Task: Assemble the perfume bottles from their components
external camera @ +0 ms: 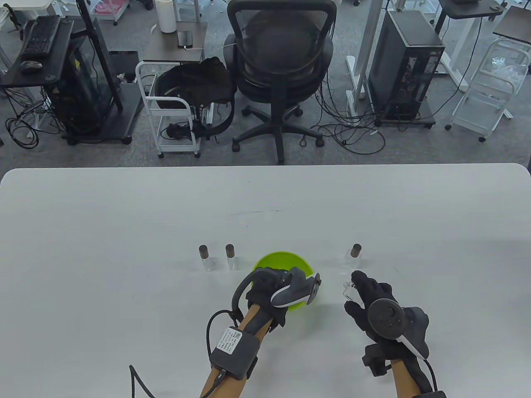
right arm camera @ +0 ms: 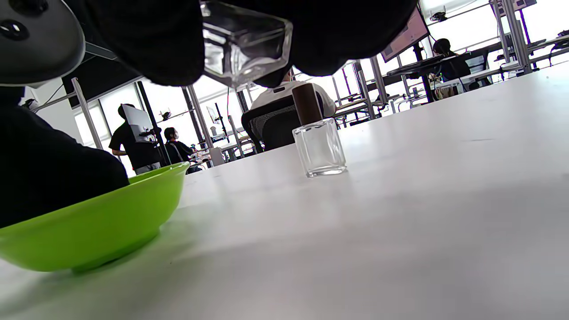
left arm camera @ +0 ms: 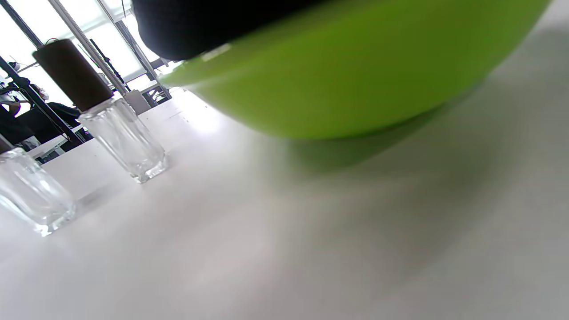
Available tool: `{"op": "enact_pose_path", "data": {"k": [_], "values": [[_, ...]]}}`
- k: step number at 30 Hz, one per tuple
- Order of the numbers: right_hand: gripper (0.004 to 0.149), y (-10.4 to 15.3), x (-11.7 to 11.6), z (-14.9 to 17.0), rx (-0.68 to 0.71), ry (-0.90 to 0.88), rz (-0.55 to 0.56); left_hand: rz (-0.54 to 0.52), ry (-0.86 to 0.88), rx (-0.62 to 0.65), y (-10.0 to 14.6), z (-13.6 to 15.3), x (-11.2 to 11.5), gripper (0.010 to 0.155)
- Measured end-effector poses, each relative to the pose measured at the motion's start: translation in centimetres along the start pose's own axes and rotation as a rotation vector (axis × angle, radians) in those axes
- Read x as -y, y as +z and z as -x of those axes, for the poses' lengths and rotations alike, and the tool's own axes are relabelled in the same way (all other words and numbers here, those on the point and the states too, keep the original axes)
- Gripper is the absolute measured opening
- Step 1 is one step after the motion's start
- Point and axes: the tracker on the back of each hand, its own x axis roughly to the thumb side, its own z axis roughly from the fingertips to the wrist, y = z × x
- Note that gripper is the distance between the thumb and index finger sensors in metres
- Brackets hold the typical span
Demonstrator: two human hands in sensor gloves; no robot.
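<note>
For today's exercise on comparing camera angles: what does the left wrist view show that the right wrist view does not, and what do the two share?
Only the left wrist view shows the two capped bottles left of the bowl, one nearer and one farther. Only the right wrist view shows the uncapped glass bottle held in the right hand, and the single capped bottle standing beyond. Both show the green bowl and the white table.

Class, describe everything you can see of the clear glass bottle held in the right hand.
The clear square-sided glass bottle looks empty and carries no brown cap, unlike the three capped bottles standing on the white table. The right hand pinches it between black-gloved fingers, holding it tilted above the table, right of the green bowl. Its neck is hidden by the glove.
</note>
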Motion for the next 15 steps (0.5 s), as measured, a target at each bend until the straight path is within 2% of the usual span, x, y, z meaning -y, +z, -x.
{"op": "enact_pose_path", "data": {"k": [15], "values": [[0.072, 0.0, -0.2, 0.0, 0.003, -0.017, -0.010, -0.113, 0.029, 0.138, 0.0, 1.3, 0.1, 0.066]]}}
